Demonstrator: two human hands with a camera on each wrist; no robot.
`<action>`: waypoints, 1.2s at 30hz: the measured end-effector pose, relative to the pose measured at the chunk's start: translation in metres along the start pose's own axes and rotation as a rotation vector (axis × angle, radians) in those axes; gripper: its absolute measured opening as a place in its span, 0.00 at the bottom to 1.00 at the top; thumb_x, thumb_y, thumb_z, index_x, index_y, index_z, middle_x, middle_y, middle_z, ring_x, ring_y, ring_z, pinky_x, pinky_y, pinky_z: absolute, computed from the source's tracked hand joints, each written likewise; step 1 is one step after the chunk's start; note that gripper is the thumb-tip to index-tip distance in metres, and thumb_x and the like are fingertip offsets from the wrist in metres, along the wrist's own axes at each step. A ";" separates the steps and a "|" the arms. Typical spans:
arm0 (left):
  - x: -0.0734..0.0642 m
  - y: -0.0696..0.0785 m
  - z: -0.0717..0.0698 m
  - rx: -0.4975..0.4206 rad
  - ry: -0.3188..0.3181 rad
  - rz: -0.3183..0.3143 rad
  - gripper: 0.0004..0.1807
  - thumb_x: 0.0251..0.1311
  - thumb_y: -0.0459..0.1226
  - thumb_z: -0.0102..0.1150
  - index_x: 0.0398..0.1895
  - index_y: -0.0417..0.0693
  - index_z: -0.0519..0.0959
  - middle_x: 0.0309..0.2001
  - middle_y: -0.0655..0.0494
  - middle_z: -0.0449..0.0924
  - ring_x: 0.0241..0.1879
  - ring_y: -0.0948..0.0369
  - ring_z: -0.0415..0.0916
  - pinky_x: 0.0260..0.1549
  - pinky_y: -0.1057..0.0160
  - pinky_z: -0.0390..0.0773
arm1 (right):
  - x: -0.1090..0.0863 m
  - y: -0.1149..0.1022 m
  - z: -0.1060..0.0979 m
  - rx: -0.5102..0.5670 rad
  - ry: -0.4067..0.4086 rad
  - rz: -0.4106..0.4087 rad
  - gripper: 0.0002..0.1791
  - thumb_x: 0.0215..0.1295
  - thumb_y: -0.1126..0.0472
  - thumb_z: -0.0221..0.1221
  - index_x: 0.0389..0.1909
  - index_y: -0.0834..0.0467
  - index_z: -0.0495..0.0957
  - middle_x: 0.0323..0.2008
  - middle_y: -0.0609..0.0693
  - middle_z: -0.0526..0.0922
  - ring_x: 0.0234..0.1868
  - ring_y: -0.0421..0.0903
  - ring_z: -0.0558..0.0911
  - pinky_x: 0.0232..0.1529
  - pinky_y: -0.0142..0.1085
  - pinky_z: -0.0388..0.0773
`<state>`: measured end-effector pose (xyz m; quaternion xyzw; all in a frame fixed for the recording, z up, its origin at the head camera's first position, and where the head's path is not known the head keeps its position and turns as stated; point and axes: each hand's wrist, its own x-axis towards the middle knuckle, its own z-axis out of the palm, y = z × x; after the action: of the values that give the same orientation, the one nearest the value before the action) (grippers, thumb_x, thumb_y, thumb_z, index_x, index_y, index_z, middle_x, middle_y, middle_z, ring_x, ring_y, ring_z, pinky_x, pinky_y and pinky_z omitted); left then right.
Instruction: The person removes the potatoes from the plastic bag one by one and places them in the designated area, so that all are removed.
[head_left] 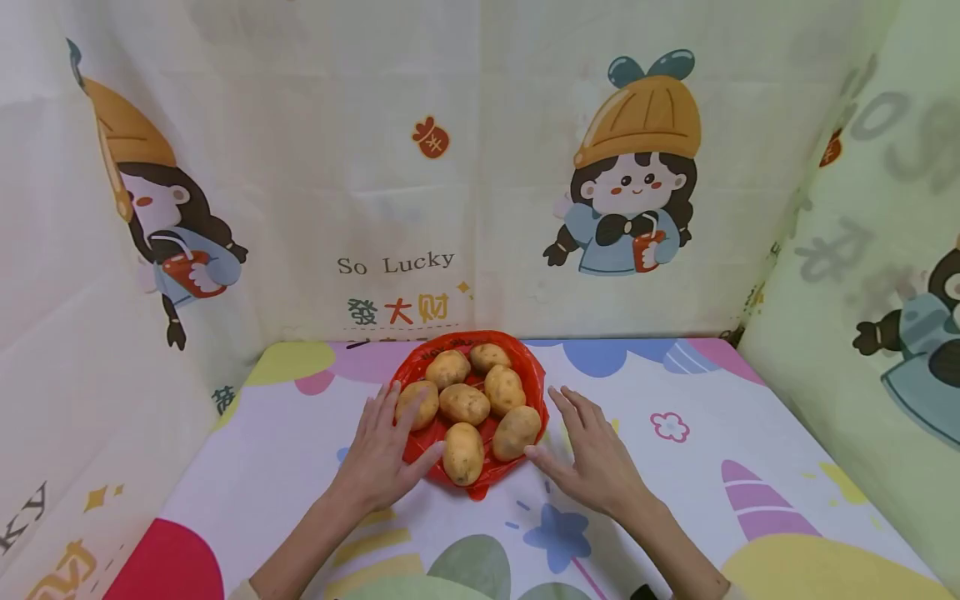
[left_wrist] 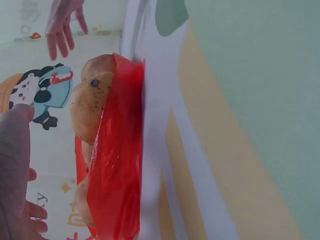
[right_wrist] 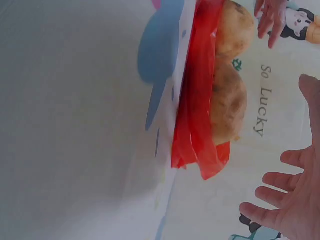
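Note:
Several potatoes (head_left: 464, 404) lie in a spread red plastic bag (head_left: 480, 492) at the middle of the table's far part. My left hand (head_left: 378, 462) is at the bag's left side, fingers spread, its fingertips overlapping the leftmost potato (head_left: 420, 406) in the head view; whether they touch cannot be told. On the other side, my right hand (head_left: 596, 467) has its fingers extended, with the thumb near the right front potato (head_left: 516, 433). Neither hand holds anything. From the right wrist view, the right hand (right_wrist: 295, 195) appears apart from the bag (right_wrist: 200, 100).
A patterned cloth (head_left: 652, 500) covers the table. Behind it rises a pale printed curtain (head_left: 480, 183), with further printed sheets at the left (head_left: 112, 333) and right (head_left: 847, 333). A small dark object (head_left: 642, 592) shows by the right wrist.

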<state>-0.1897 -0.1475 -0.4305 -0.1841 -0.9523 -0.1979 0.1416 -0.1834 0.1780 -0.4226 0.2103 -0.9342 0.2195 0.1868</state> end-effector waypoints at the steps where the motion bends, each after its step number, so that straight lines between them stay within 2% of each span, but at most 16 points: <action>1: 0.000 0.000 0.000 -0.017 0.002 -0.010 0.47 0.66 0.61 0.57 0.81 0.51 0.55 0.77 0.32 0.52 0.79 0.38 0.42 0.76 0.35 0.43 | 0.001 -0.002 0.001 0.008 -0.005 -0.003 0.50 0.63 0.35 0.65 0.79 0.53 0.58 0.74 0.58 0.65 0.72 0.58 0.67 0.63 0.62 0.74; 9: 0.001 -0.003 0.002 -0.257 -0.031 -0.162 0.44 0.69 0.61 0.54 0.81 0.51 0.57 0.78 0.35 0.53 0.76 0.37 0.52 0.67 0.29 0.62 | 0.004 -0.012 0.014 0.042 -0.032 -0.021 0.48 0.62 0.35 0.66 0.77 0.54 0.63 0.71 0.57 0.69 0.69 0.56 0.71 0.61 0.58 0.77; 12: 0.003 -0.006 0.003 -0.303 -0.044 -0.199 0.43 0.70 0.60 0.54 0.81 0.52 0.57 0.78 0.37 0.52 0.76 0.39 0.51 0.67 0.29 0.62 | 0.006 -0.015 0.018 0.052 -0.048 -0.016 0.47 0.62 0.35 0.66 0.76 0.55 0.65 0.70 0.56 0.70 0.68 0.56 0.72 0.60 0.58 0.78; 19: 0.008 -0.015 0.008 -0.407 -0.025 -0.223 0.38 0.72 0.58 0.52 0.79 0.51 0.60 0.76 0.38 0.55 0.76 0.39 0.50 0.67 0.27 0.60 | 0.014 -0.023 0.025 0.043 -0.121 -0.004 0.43 0.63 0.36 0.66 0.73 0.54 0.68 0.69 0.57 0.70 0.69 0.55 0.70 0.61 0.58 0.77; 28: 0.015 -0.026 0.018 -0.458 -0.024 -0.273 0.36 0.74 0.52 0.52 0.78 0.44 0.60 0.75 0.36 0.56 0.75 0.39 0.52 0.69 0.31 0.60 | 0.021 -0.021 0.036 0.059 -0.160 0.000 0.38 0.63 0.40 0.68 0.71 0.49 0.71 0.69 0.59 0.70 0.68 0.59 0.69 0.57 0.60 0.79; 36: 0.022 -0.043 0.026 -0.467 -0.024 -0.313 0.34 0.74 0.47 0.50 0.79 0.46 0.60 0.75 0.35 0.54 0.75 0.39 0.52 0.70 0.30 0.57 | 0.027 -0.019 0.040 0.046 -0.187 -0.017 0.39 0.62 0.41 0.69 0.70 0.53 0.72 0.68 0.59 0.70 0.67 0.59 0.70 0.58 0.59 0.79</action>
<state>-0.2320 -0.1664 -0.4593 -0.0649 -0.8993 -0.4293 0.0519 -0.2071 0.1345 -0.4383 0.2420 -0.9405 0.2185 0.0958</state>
